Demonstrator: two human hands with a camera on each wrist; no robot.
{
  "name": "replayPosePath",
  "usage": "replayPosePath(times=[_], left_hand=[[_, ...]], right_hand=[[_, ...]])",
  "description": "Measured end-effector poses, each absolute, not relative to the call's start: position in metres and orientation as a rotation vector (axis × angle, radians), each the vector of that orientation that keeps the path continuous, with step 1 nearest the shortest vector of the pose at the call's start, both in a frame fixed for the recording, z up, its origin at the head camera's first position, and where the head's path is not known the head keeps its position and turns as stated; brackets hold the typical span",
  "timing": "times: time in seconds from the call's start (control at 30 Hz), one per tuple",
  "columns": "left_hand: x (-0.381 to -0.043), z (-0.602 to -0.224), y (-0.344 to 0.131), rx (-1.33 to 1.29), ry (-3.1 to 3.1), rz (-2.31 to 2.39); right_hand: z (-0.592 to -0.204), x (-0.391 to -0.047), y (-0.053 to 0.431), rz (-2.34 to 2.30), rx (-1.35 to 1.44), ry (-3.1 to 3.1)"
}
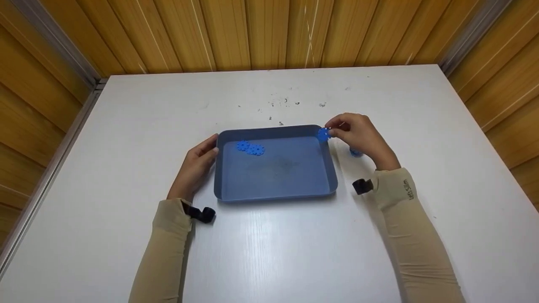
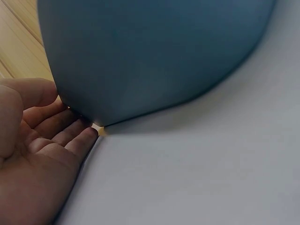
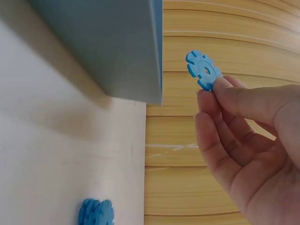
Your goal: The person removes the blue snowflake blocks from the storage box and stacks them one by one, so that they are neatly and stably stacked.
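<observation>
A blue notched building disc with a hole in its middle is pinched between the thumb and fingers of my right hand. In the head view this disc overlaps the far right corner of a shallow blue-grey tray. At the tray's left wall, my left hand touches the outside near the far corner, its fingers mostly straight and the thumb at the rim. Inside the tray, several blue discs lie flat and partly overlapping toward the far left.
On the white table, right of the tray and partly behind my right wrist, stands a small stack of blue discs. Dark wrist-camera mounts stick out from both sleeves. Yellow wood-look panels rise behind the table.
</observation>
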State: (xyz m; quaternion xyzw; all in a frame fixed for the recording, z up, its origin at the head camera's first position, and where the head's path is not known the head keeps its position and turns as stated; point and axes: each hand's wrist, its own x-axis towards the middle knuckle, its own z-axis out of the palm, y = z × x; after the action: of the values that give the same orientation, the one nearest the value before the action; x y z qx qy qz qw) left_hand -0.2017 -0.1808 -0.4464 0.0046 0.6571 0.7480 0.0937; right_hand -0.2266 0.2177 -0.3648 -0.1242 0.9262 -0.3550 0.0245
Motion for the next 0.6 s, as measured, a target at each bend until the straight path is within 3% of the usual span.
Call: replayPosePath(times=[0.6], left_hand=[[-0.202,-0.447,-0.182,0.018,1.956,2.215]], right_hand=[[-0.386,-0.216,0.263,-1.093,-0.227,2.877]])
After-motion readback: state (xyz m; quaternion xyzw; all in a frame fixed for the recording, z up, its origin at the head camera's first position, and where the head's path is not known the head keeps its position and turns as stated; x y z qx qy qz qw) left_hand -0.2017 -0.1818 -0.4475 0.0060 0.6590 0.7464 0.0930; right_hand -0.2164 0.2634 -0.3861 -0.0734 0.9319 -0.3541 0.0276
